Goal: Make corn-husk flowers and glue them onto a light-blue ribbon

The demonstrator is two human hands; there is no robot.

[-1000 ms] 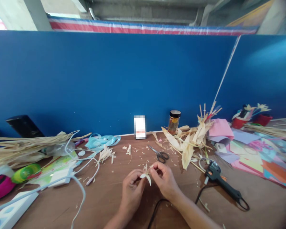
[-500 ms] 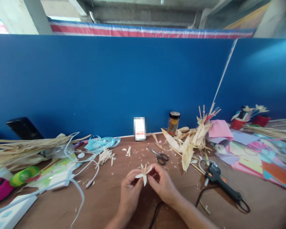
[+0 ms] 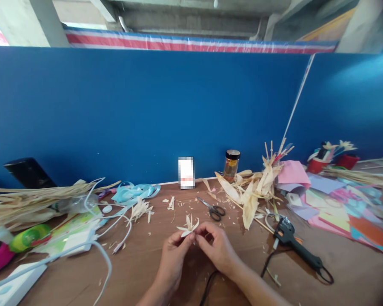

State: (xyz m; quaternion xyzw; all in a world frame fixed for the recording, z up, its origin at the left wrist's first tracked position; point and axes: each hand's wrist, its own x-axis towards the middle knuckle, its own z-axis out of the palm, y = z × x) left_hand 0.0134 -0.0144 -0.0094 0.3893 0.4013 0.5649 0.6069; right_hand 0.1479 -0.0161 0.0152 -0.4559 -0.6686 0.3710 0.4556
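Observation:
A small pale flower of pointed corn-husk petals (image 3: 188, 227) stands above the fingertips, its petals spread and facing up. My left hand (image 3: 175, 255) is closed on its underside, thumb against the base. My right hand (image 3: 217, 248) is pinched at the flower's right edge; its fingertips touch the base or a petal there, and the exact grip is hidden. Just beyond the hands lie black-handled scissors (image 3: 216, 211) with husk scraps around them. A black hot glue gun (image 3: 296, 244) rests to the right of my right hand.
Dried corn husks (image 3: 250, 199) are heaped behind the glue gun, near a lidded jar (image 3: 232, 165). Coloured paper (image 3: 335, 212) covers the right side. White cables (image 3: 110, 259), a power strip (image 3: 22, 280) and blue ribbon (image 3: 135, 192) lie left. A blue partition (image 3: 166, 106) closes off the back.
The flower has tipped so its petals point more upward, and it has shifted slightly left. My right fingertips have moved from a right-hand petal down toward the base.

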